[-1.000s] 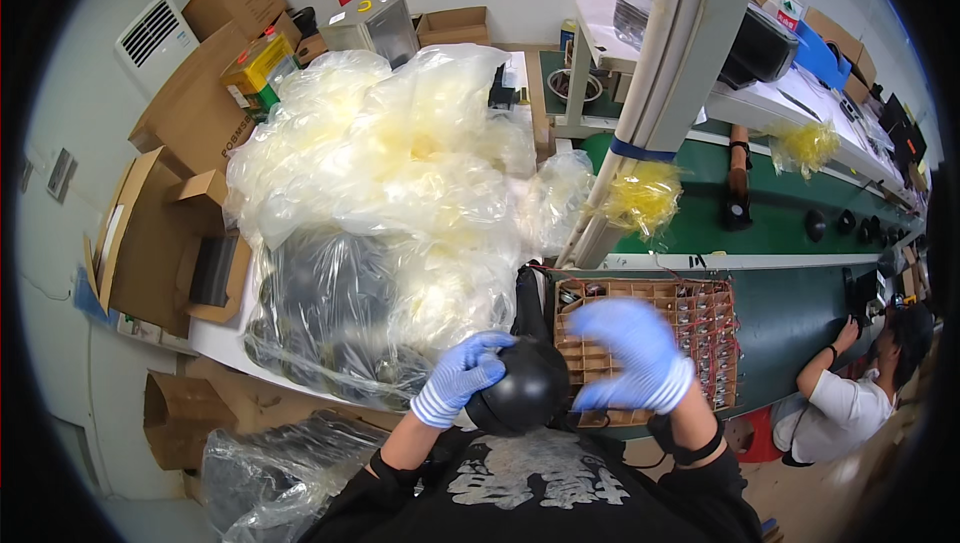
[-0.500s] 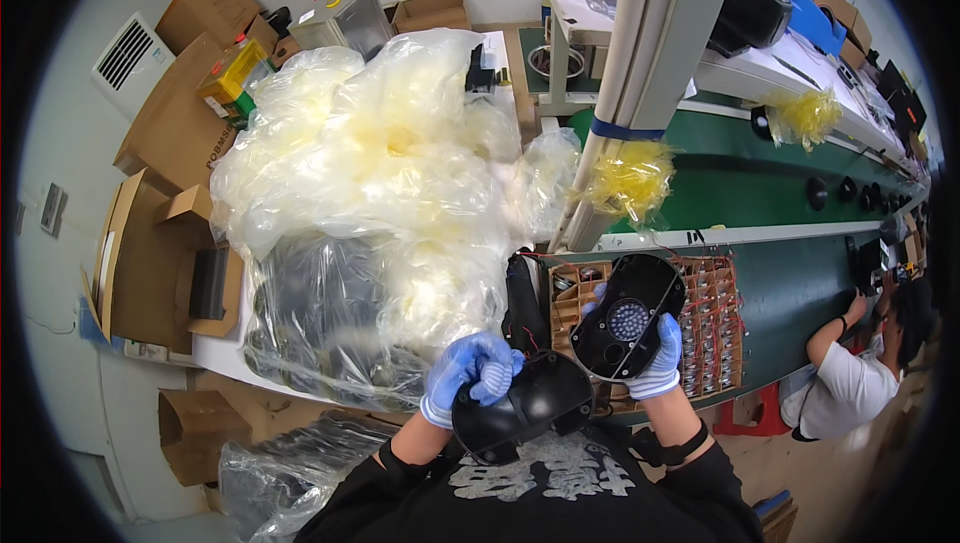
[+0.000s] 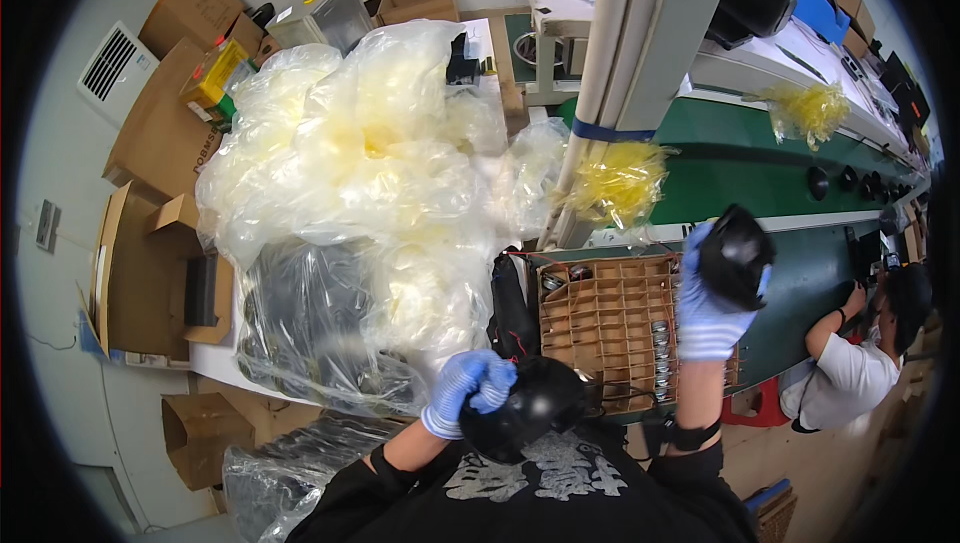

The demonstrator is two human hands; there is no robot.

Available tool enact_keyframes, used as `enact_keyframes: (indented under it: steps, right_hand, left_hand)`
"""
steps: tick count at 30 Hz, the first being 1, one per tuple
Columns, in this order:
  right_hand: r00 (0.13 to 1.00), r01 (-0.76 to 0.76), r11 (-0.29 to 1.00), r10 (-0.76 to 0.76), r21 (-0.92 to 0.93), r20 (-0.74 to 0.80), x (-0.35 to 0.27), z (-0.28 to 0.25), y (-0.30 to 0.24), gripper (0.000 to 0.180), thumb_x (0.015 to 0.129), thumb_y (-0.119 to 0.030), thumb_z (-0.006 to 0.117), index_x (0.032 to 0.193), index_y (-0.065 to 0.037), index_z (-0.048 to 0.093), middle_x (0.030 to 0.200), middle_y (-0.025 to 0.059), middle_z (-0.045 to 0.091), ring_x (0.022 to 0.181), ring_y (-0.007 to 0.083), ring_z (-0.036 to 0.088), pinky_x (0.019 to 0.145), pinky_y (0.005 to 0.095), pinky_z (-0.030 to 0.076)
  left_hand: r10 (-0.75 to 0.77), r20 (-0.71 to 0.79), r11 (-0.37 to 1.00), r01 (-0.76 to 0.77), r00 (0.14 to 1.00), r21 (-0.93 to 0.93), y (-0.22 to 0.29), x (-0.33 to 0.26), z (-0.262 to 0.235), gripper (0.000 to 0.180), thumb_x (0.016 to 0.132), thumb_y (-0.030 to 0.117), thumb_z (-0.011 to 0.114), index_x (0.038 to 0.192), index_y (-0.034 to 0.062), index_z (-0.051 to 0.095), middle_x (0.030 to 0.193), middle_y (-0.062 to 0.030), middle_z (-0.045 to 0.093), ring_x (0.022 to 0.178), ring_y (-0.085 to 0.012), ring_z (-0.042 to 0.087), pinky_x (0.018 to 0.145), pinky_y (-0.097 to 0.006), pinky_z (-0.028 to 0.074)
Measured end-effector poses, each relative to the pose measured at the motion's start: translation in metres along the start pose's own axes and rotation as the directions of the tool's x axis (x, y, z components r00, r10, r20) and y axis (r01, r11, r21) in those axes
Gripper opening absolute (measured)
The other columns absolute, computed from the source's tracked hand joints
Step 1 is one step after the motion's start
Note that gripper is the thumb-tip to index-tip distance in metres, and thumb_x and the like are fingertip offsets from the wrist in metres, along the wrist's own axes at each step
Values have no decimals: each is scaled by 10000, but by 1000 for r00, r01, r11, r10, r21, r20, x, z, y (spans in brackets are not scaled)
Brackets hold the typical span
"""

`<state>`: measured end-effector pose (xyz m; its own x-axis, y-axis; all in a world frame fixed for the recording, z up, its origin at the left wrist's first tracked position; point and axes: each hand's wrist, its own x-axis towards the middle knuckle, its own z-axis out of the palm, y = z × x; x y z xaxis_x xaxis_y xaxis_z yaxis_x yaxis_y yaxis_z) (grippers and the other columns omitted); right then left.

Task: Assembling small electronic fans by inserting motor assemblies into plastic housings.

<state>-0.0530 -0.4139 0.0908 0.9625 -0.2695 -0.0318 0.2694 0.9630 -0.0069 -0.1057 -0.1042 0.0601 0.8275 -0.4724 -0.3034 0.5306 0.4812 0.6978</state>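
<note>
My left hand (image 3: 470,390), in a blue-and-white striped glove, is closed on the edge of a rounded black plastic housing (image 3: 537,408) held close to my body. Its smooth outer shell faces up. Farther right, my gloved right hand (image 3: 708,308) grips a second black plastic housing (image 3: 738,255) above the green work surface, its fingers partly wrapped behind it. Below and between the hands sits a divided cardboard tray (image 3: 600,305). A row of small metallic parts (image 3: 661,353) stands in one of its columns, and red wires run along its rim.
A big heap of clear plastic bags (image 3: 390,163) covers the left table. A metal post (image 3: 625,73) with a yellow plastic bundle (image 3: 620,188) rises behind the tray. Another person (image 3: 850,358) sits at the right. Several black domed parts (image 3: 870,185) lie along the far green bench.
My right hand has moved right and away from my body with its housing, whose round lens-dotted face no longer shows. More of the tray is uncovered. My left hand keeps its hold.
</note>
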Motion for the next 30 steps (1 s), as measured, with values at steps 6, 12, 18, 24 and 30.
enact_keyframes:
  steps: [6,12,18,24,30]
  right_hand:
    - [929,-264,58,-253,-963,-270,19,-122,-71,632,748,-296,695,1260,-15,454,1190,109,535,1084,250,523,960,361,411]
    - [838,-301,-867,-41,-398,-545,-29,-116,-19,881,613,-482,741,1301,-57,391,1255,239,462,1141,385,490,957,422,411]
    - [934,339,-884,357,-321,4,-46,-76,15,846,573,-433,787,1262,-80,444,1319,225,401,1188,420,415,985,445,370]
    - [425,858,-188,782,-478,456,-51,1,61,233,728,-184,676,934,-81,642,979,88,641,855,278,619,735,378,482]
    - [538,832,-289,629,-473,561,-68,-6,58,134,685,-72,680,810,-109,649,690,18,615,651,236,587,605,330,474]
  left_hand:
    - [222,71,973,-216,973,-84,8,7,-19,395,941,324,426,667,39,435,449,11,335,398,-117,320,685,-248,398]
    - [263,45,964,-260,964,-59,13,12,-21,405,939,330,444,674,24,447,457,9,351,409,-105,329,622,-238,387]
    - [221,58,975,-221,974,-5,15,9,-19,435,938,363,403,654,38,460,437,3,358,405,-138,334,773,-272,363]
    - [123,114,966,-92,986,-243,11,6,-25,433,944,356,410,672,23,465,441,-16,355,380,-134,319,687,-272,409]
    - [131,210,812,17,969,-584,12,2,-58,404,945,361,388,757,27,513,460,-53,393,399,-191,394,846,-371,428]
